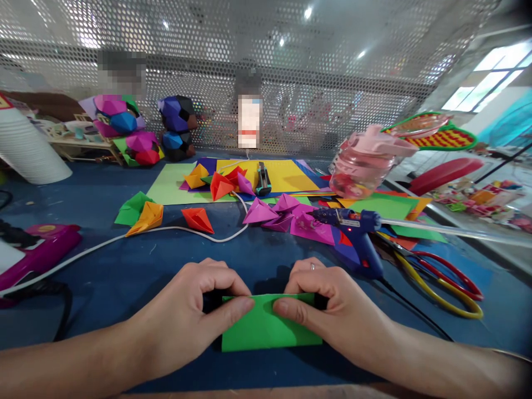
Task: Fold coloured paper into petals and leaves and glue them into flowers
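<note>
Folded green paper rectangle lies flat on the blue tabletop, close to the near edge. It looks thin, light and easily creased, best pinched along its top fold. Left hand and right hand are curled, thumbs and fingertips pressing that upper edge; blue glue gun sits beyond
</note>
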Action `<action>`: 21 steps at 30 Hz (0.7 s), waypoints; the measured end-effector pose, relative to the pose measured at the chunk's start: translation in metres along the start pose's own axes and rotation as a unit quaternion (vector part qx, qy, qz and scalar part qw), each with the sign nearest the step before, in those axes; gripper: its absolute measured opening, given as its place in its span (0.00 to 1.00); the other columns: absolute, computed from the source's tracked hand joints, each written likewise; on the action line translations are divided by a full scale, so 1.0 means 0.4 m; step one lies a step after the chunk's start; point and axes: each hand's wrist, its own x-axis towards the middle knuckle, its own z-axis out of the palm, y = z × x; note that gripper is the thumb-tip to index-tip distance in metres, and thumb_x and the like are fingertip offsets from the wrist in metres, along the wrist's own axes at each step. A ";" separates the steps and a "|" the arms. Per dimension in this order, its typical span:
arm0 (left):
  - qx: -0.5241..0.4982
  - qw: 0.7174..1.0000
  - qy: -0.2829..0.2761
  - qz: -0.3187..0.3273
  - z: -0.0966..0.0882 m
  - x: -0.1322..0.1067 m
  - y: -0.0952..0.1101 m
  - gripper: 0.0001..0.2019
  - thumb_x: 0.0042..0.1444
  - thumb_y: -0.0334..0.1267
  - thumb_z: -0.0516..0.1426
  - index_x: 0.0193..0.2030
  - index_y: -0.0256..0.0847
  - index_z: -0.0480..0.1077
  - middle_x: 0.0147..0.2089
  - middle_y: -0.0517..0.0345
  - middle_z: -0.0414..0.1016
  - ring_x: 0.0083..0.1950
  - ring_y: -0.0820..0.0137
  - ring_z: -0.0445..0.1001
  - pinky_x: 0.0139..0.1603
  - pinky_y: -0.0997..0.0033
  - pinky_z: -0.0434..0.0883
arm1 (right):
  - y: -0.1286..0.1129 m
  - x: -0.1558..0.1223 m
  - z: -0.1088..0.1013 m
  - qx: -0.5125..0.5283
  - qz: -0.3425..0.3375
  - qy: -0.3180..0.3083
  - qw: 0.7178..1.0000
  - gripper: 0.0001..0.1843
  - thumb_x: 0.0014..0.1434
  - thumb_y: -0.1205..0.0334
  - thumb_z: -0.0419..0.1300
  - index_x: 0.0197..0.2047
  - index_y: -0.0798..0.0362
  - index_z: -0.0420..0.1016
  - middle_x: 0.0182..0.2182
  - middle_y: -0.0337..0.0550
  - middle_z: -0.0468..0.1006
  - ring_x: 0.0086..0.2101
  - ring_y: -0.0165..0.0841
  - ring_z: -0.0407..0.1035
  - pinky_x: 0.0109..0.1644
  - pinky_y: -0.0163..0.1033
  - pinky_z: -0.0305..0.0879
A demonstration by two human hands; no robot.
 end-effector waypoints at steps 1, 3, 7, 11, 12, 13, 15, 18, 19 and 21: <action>0.003 1.000 0.001 0.002 0.002 0.000 -0.001 0.09 0.59 0.36 0.55 0.29 0.44 0.74 0.27 0.65 0.73 0.32 0.74 0.70 0.35 0.75 0.64 | -0.001 0.000 0.000 -0.005 -0.002 -0.001 1.000 0.18 0.60 0.51 0.61 0.23 0.52 0.73 0.22 0.35 0.71 0.29 0.28 0.63 0.35 0.37 0.56; 0.014 1.000 0.005 0.013 0.005 -0.002 -0.003 0.10 0.60 0.36 0.55 0.29 0.44 0.74 0.27 0.65 0.72 0.33 0.74 0.69 0.36 0.74 0.64 | -0.002 0.001 0.000 -0.017 -0.005 -0.006 1.000 0.18 0.60 0.51 0.61 0.23 0.52 0.72 0.22 0.35 0.71 0.28 0.28 0.63 0.34 0.37 0.55; 0.068 0.996 0.025 0.048 0.015 -0.007 -0.006 0.10 0.61 0.35 0.52 0.29 0.42 0.71 0.28 0.63 0.71 0.34 0.72 0.67 0.38 0.71 0.63 | 0.002 0.003 0.005 -0.058 -0.010 -0.010 0.998 0.16 0.61 0.53 0.61 0.24 0.52 0.72 0.23 0.35 0.72 0.29 0.28 0.63 0.35 0.37 0.54; 0.150 0.984 0.038 0.093 0.020 -0.004 -0.011 0.12 0.62 0.34 0.50 0.27 0.40 0.66 0.29 0.60 0.67 0.35 0.70 0.64 0.39 0.66 0.62 | 0.010 0.006 0.013 -0.109 -0.035 0.013 0.993 0.13 0.62 0.56 0.61 0.27 0.52 0.71 0.24 0.35 0.71 0.31 0.30 0.63 0.38 0.39 0.53; 0.171 0.979 0.038 0.104 0.020 -0.002 -0.012 0.12 0.62 0.34 0.50 0.27 0.39 0.65 0.30 0.59 0.67 0.35 0.69 0.63 0.39 0.65 0.61 | 0.012 0.008 0.015 -0.124 -0.041 0.017 0.991 0.13 0.61 0.57 0.61 0.26 0.52 0.69 0.24 0.35 0.70 0.32 0.31 0.62 0.37 0.39 0.52; 0.190 0.974 0.037 0.114 0.020 0.000 -0.013 0.13 0.62 0.33 0.50 0.26 0.39 0.65 0.31 0.58 0.67 0.36 0.68 0.63 0.39 0.64 0.61 | 0.013 0.011 0.016 -0.141 -0.047 0.019 0.989 0.14 0.61 0.57 0.61 0.26 0.52 0.68 0.24 0.35 0.70 0.32 0.31 0.62 0.37 0.39 0.51; 0.224 0.965 0.038 0.129 0.019 0.004 -0.014 0.13 0.62 0.32 0.49 0.25 0.39 0.65 0.33 0.56 0.67 0.36 0.67 0.62 0.39 0.62 0.60 | 0.016 0.016 0.017 -0.172 -0.056 0.019 0.983 0.15 0.60 0.57 0.62 0.26 0.52 0.65 0.25 0.36 0.69 0.32 0.32 0.60 0.36 0.39 0.50; 0.265 0.952 0.041 0.145 0.019 0.008 -0.012 0.14 0.61 0.32 0.49 0.24 0.39 0.66 0.34 0.55 0.67 0.36 0.66 0.63 0.38 0.61 0.61 | 0.017 0.022 0.017 -0.204 -0.064 0.020 0.977 0.15 0.59 0.56 0.62 0.28 0.52 0.64 0.27 0.37 0.69 0.32 0.32 0.59 0.36 0.39 0.49; 0.280 0.947 0.046 0.149 0.019 0.009 -0.011 0.14 0.61 0.32 0.49 0.24 0.39 0.66 0.34 0.54 0.67 0.36 0.65 0.63 0.38 0.61 0.62 | 0.017 0.022 0.017 -0.211 -0.065 0.019 0.975 0.14 0.60 0.55 0.62 0.28 0.52 0.64 0.27 0.37 0.69 0.33 0.32 0.59 0.36 0.39 0.49; 0.312 0.935 0.073 0.155 0.018 0.008 -0.007 0.11 0.60 0.34 0.51 0.27 0.39 0.69 0.36 0.53 0.68 0.38 0.64 0.65 0.39 0.59 0.65 | 0.015 0.021 0.016 -0.220 -0.066 0.018 0.973 0.13 0.60 0.56 0.61 0.29 0.52 0.64 0.28 0.37 0.69 0.33 0.32 0.59 0.36 0.39 0.49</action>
